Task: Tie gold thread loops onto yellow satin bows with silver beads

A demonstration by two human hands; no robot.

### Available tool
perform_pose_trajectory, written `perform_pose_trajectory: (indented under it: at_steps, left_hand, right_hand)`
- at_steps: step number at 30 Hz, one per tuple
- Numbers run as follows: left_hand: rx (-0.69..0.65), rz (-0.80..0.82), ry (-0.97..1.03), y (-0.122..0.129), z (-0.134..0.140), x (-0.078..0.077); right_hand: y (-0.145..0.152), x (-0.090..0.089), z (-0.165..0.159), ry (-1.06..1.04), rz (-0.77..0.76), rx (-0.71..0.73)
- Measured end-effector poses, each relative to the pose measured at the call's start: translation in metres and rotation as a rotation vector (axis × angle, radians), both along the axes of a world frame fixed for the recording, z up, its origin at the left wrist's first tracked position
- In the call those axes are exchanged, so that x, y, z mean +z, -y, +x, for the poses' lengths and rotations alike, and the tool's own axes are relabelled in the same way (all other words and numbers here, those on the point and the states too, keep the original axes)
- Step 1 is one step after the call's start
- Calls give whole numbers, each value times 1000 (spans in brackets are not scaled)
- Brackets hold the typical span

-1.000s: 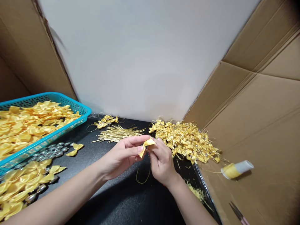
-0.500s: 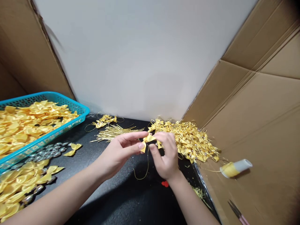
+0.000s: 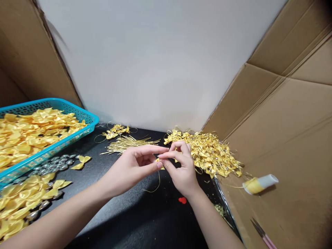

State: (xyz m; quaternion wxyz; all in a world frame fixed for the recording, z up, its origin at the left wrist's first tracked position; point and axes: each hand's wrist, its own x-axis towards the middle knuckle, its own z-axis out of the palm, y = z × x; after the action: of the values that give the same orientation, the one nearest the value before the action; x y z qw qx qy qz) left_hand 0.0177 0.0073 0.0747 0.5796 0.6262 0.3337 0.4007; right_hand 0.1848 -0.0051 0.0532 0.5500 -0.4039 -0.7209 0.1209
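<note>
Moved in closer since half a second ago: left hand (image 3: pixel 132 169) and right hand (image 3: pixel 183 171) now fingertip to fingertip, both grips pinched on yellow bow (image 3: pixel 158 160), mostly hidden, held above black counter (image 3: pixel 135 218). Gold cord (image 3: pixel 155 185) dangling below. Judged mid-run: big finished pile (image 3: pixel 207 154) at right, plenty of plain bows left in blue basket (image 3: pixel 89 121). Cut cords (image 3: pixel 127 144), silver beads (image 3: pixel 55 165), spool (image 3: pixel 259 183) well apart; nothing blocking.
</note>
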Motion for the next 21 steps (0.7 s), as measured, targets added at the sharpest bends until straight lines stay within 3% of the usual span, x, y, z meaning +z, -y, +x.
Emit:
perform_pose_trajectory:
  at_steps: [7, 14, 21]
  left_hand:
    - [-40, -46, -89, -10, -3, -7]
    - [-35, -91, -162, -20, -4, -20]
    - [-40, -83, -241, -26, -6, -26]
  right_hand:
    - [-6, -6, 3, -205, -184, 107]
    - [-12, -2, 8, -411, -251, 196]
    - [-16, -1, 9, -513, -767, 348]
